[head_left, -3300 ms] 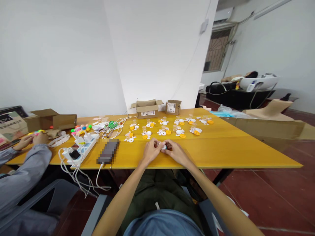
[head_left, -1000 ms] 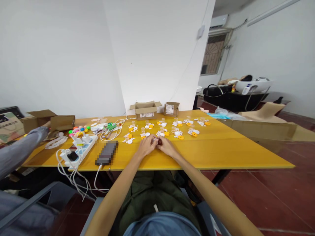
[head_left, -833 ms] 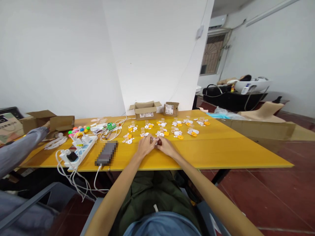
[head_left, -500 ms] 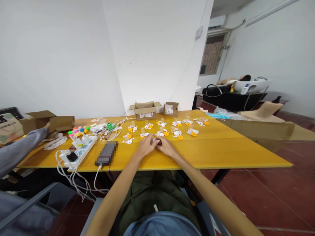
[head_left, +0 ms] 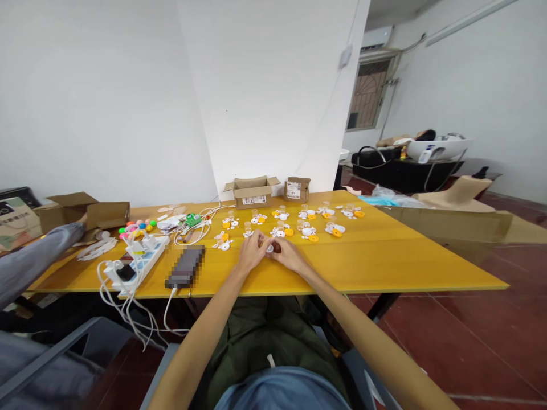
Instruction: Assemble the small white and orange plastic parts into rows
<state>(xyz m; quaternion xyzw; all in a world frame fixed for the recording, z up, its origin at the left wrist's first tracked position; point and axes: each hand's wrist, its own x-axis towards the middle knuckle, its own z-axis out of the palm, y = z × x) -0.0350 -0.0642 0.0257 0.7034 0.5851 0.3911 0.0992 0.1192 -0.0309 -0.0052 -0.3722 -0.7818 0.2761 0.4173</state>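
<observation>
Near the front middle of the yellow table [head_left: 384, 262], my left hand [head_left: 252, 251] and my right hand [head_left: 287, 254] meet around a small clear plastic cup with a white part [head_left: 269, 249]. The fingers of both hands are closed on it, and they hide much of it. Just beyond my hands lie small groups of parts: white discs [head_left: 278, 233], yellow rings [head_left: 313, 238] and clear cups [head_left: 248, 226]. Another group with a white disc [head_left: 224, 246] rests to the left of my left hand.
An open cardboard box [head_left: 253, 193] and a smaller box [head_left: 296, 189] stand at the back. To the left are a dark phone-like device [head_left: 186, 266], a power strip [head_left: 145, 259] with cables and colourful balls [head_left: 139, 227]. Another person's sleeve [head_left: 38, 262] reaches in at far left.
My hands have shifted and turned the piece slightly, so its white part now shows between the fingers. The groups of parts have stayed where they were.
</observation>
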